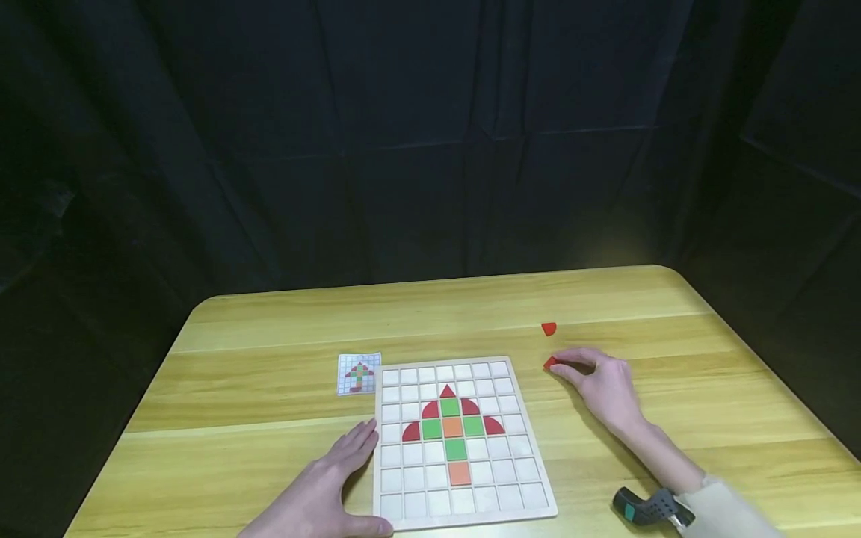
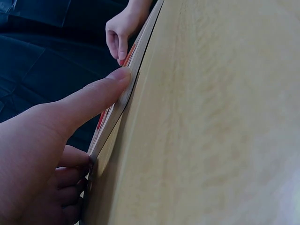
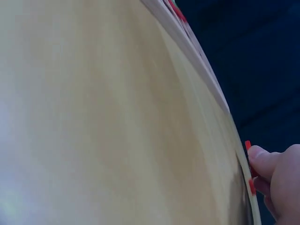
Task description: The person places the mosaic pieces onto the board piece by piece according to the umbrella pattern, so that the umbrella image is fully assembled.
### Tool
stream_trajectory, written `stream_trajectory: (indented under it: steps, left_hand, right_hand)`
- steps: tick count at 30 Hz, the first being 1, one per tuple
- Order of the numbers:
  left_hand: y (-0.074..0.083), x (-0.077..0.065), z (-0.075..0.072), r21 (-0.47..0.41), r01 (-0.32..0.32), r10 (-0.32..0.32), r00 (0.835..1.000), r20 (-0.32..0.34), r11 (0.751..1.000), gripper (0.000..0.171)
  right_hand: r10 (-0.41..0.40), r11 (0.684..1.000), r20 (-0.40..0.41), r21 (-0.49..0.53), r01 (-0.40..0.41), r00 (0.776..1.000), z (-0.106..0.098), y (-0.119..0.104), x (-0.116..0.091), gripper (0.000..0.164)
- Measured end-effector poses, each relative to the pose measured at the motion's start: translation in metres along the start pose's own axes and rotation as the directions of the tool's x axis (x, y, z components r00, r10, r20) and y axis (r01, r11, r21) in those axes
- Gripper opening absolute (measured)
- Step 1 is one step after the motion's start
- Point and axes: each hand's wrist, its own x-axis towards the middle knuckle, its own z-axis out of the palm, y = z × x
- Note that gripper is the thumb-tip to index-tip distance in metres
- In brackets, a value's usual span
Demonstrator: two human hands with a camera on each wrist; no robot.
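Observation:
A white grid board [image 1: 417,502] in a pale wooden frame lies on the table. On it, green, orange and dark red tiles form an arrow-like figure, with a red triangle [image 1: 447,391] at the top and an orange square [image 1: 460,473] at the bottom. My left hand [image 1: 329,478] rests along the board's left side, fingers and thumb touching the frame. To the right of the board, my right hand [image 1: 602,385] pinches a small red tile [image 3: 248,146] between thumb and fingers, close over the table. Another red quarter-circle tile [image 1: 548,329] lies just beyond that hand.
A small printed card [image 1: 344,366] showing a similar figure lies at the board's upper left. The wooden table [image 1: 235,381] reaches back to a dark curtain [image 1: 417,149]. A black wrist device [image 1: 649,508] sits at the right sleeve.

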Motion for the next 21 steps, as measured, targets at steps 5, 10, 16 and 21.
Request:
stream_trajectory:
  steps: [5,10,16,21]
  left_hand:
    - [0.000,0.000,0.000,-0.005,-0.016,0.016,1.000,-0.006,1.000,0.117]
    - [-0.001,0.000,0.001,0.011,-0.036,0.036,0.999,-0.022,0.999,0.117]
    - [-0.001,-0.001,0.002,0.022,-0.040,0.040,0.999,-0.024,0.999,0.117]
    - [-0.001,0.000,0.001,0.023,-0.038,0.039,0.999,-0.020,0.999,0.117]
  right_hand:
    - [-0.067,0.995,0.055,0.077,0.062,0.996,0.003,-0.024,-0.020,0.021]
    - [-0.176,0.967,0.092,0.201,0.155,0.980,0.010,-0.051,-0.038,0.028]
    - [-0.310,0.903,0.100,0.344,0.260,0.945,0.020,-0.078,-0.055,0.030]
    - [-0.398,0.846,0.114,0.430,0.316,0.910,0.025,-0.095,-0.066,0.026]
